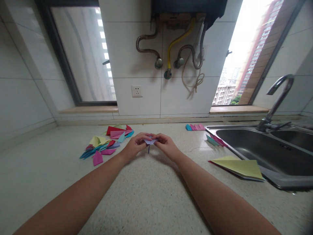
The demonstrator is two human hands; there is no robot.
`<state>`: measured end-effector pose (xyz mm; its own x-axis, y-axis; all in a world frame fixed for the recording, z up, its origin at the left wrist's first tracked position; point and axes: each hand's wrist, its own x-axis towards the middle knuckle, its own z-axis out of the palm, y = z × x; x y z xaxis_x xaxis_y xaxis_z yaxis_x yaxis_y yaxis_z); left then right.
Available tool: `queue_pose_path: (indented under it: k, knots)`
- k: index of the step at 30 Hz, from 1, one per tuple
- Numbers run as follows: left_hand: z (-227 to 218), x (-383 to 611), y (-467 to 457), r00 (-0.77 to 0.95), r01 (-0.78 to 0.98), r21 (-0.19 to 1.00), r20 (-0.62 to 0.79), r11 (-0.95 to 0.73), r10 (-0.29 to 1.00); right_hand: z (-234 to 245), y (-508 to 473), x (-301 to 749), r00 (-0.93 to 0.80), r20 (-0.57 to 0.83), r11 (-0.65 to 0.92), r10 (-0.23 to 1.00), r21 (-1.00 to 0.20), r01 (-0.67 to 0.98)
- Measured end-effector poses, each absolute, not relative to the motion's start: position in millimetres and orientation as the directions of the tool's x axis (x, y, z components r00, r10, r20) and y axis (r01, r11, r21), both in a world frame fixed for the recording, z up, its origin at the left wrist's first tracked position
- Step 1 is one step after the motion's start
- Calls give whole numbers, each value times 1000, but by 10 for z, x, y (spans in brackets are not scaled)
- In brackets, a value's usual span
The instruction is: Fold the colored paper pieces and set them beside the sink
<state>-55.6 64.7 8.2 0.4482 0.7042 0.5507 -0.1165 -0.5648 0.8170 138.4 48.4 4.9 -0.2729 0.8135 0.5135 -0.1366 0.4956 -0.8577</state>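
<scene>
A small pale purple folded paper piece [150,142] is held just above the speckled countertop [146,195], in the middle of the view. My left hand [136,144] pinches its left side with closed fingers. My right hand [165,143] pinches its right side the same way. A thin point of the paper hangs down between the two hands. Both forearms reach forward from the bottom of the view.
A scatter of coloured folded papers [107,143] lies left of my hands. More folded pieces [195,127] sit by the back wall and beside the sink [264,153]. A yellow-green folded sheet [241,166] rests at the sink's front corner. A tap [278,98] stands right.
</scene>
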Motion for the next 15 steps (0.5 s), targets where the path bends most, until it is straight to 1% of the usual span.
queue_pose_path:
  k: [5, 11, 15]
  knots:
    - [57, -546, 649, 424, -174, 832, 546, -526, 723, 72, 467, 1377, -313, 522, 472, 793, -852, -225]
    - [35, -554, 678, 410, -180, 860, 507, -477, 758, 76, 464, 1391, -351, 509, 481, 786, -860, -168]
    - [25, -559, 684, 431, -177, 847, 524, -501, 735, 50, 481, 1397, -353, 523, 513, 776, -849, -130]
